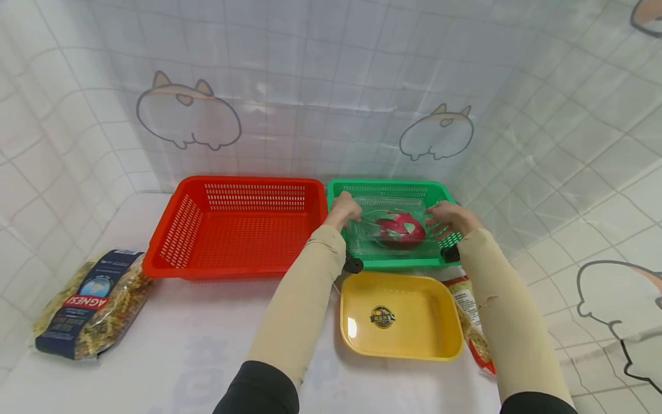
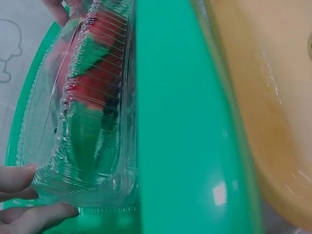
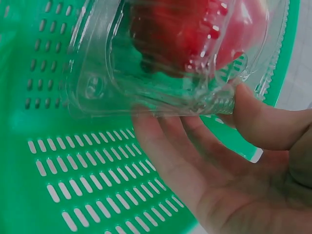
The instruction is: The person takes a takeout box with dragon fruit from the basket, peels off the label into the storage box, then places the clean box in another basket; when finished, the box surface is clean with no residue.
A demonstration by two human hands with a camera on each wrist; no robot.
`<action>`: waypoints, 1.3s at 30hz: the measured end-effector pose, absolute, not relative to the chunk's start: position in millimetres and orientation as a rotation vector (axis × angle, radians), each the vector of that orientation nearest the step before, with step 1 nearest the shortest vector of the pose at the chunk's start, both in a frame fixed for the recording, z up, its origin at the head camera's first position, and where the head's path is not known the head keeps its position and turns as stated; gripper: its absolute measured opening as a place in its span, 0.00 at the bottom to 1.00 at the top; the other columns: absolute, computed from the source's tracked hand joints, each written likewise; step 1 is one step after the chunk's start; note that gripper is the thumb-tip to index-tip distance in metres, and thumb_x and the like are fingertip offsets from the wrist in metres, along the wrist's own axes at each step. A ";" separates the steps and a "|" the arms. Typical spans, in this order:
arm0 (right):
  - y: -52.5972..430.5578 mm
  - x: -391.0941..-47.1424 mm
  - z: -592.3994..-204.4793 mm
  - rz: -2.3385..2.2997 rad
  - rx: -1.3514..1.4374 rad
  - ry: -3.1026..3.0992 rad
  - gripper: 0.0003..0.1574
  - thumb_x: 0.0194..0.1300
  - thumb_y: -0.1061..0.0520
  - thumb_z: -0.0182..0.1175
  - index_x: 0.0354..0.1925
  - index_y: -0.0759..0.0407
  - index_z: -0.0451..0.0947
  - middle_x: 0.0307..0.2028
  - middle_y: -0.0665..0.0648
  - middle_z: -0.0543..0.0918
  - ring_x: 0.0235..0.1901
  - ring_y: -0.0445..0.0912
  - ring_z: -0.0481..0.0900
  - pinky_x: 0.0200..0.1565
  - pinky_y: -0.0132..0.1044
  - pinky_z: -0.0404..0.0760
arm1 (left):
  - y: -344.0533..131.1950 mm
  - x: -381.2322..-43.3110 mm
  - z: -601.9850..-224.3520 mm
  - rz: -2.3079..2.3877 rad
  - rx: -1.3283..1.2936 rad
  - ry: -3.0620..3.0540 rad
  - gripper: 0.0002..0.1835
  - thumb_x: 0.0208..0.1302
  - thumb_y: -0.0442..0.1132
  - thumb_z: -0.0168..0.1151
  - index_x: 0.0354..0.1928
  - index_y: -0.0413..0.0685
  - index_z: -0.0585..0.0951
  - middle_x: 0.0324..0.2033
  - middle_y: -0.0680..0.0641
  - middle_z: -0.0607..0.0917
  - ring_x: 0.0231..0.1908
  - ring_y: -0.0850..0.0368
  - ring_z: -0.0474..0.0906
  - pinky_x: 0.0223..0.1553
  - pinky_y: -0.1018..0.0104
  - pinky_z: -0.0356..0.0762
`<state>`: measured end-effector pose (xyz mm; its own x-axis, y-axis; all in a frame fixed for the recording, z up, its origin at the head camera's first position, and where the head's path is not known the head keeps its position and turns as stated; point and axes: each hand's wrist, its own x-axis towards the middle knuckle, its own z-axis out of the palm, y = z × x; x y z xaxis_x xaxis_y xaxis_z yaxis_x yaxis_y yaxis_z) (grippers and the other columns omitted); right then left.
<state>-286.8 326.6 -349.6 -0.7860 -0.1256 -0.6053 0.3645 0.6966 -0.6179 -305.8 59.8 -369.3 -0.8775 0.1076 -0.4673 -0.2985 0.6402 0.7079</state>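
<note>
A clear plastic clamshell box (image 1: 362, 247) with a pink-red dragon fruit (image 1: 400, 229) inside is in the green basket (image 1: 388, 264). My left hand (image 1: 343, 210) holds the box's left end; in the left wrist view its thumb and fingers (image 2: 46, 214) are at the box's corner. At the opposite end my right hand (image 1: 451, 218) grips the box. The right wrist view shows the thumb (image 3: 253, 114) against the upper edge and the fingers reaching under the lower rim. Green scales of the fruit show through the plastic.
Left of the green basket stands a red basket (image 1: 238, 244). In front is a yellow tray (image 1: 408, 322) with a round label. An AGNESI pasta bag (image 1: 95, 302) lies at far left. Another food bag (image 1: 470, 319) is partly hidden by the right forearm. A tiled-pattern curtain hangs behind.
</note>
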 end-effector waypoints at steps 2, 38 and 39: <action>326.2 -288.3 -350.6 -0.995 0.185 2.276 0.36 0.79 0.62 0.39 0.77 0.69 0.41 0.76 0.75 0.48 0.68 0.69 0.63 0.61 0.56 0.76 | 59.9 -305.4 -369.8 1.170 -0.155 2.375 0.38 0.71 0.31 0.57 0.77 0.42 0.50 0.73 0.38 0.59 0.59 0.39 0.73 0.50 0.54 0.83; 319.1 -297.2 -356.9 -0.905 0.235 2.369 0.36 0.80 0.61 0.37 0.78 0.65 0.38 0.74 0.73 0.54 0.67 0.67 0.66 0.60 0.54 0.76 | 58.0 -308.1 -375.8 1.291 -0.162 2.287 0.35 0.72 0.29 0.55 0.76 0.40 0.53 0.72 0.40 0.60 0.33 0.55 0.68 0.30 0.64 0.72; 319.3 -297.4 -356.6 -0.899 0.230 2.372 0.36 0.80 0.61 0.37 0.78 0.66 0.38 0.74 0.73 0.55 0.66 0.67 0.66 0.60 0.54 0.77 | 57.2 -307.0 -374.7 1.303 -0.155 2.280 0.36 0.72 0.29 0.55 0.76 0.40 0.52 0.73 0.40 0.59 0.39 0.53 0.72 0.33 0.64 0.76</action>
